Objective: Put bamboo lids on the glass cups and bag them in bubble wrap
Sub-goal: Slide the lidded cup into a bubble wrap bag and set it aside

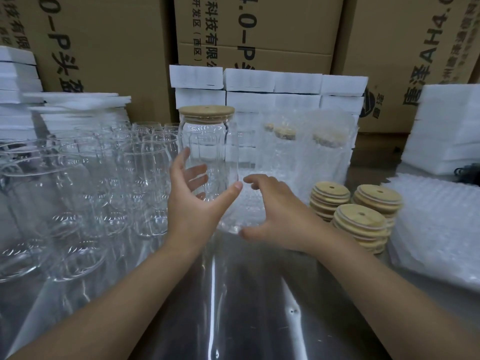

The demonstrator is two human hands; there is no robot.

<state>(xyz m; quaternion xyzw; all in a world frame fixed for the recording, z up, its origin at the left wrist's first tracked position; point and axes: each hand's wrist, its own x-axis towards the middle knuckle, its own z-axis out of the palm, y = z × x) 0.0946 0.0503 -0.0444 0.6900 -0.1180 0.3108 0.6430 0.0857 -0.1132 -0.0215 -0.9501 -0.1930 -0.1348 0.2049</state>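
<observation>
cup: glass cup (207, 141) empty, bamboo lid (207, 110) on, upright, long axis vertical, held above tabletop (246, 294) | left grip: left hand (192, 203) wraps cup's lower body | right grip: right hand (280, 219) pinches bubble-wrap bag (241, 211) just beside cup's base | behind: bagged cups (324, 152), lidded | right: lid stacks (359, 222)

Left hand (193, 203) fingers (197, 172) round glass cup (207, 141); right hand (275, 216) clawed, palm down.
</observation>
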